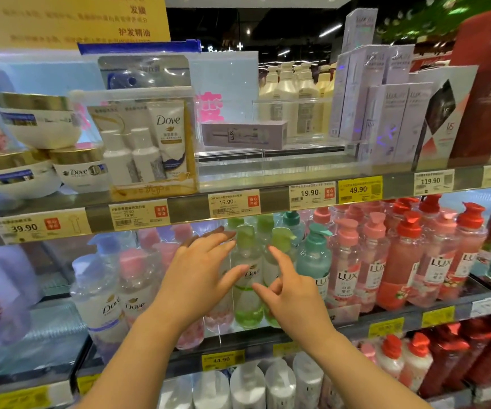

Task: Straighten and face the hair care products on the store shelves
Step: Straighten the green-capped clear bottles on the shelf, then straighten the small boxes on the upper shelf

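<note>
Green-capped Dove bottle [247, 278] stands at the middle shelf [386, 320] front, label outward, between left hand [200, 278] and right hand [290, 286], fingers spread, gripping nothing. Neighbouring pump bottles appear faced; a Lux box [244, 134] lying flat above likely remains.

We see a clear glossy plastic green-capped Dove bottle [248, 278], shiny gold-lidded white jars [80, 169], and a matt grey metal shelf edge [185, 209].

We see two bare forearms reaching up from the lower edge of the view, with no sleeves, watch or bracelet on them. Our left hand [201, 274] and right hand [293, 286] wear no gloves and no rings; the fingernails are short and unpainted.
</note>
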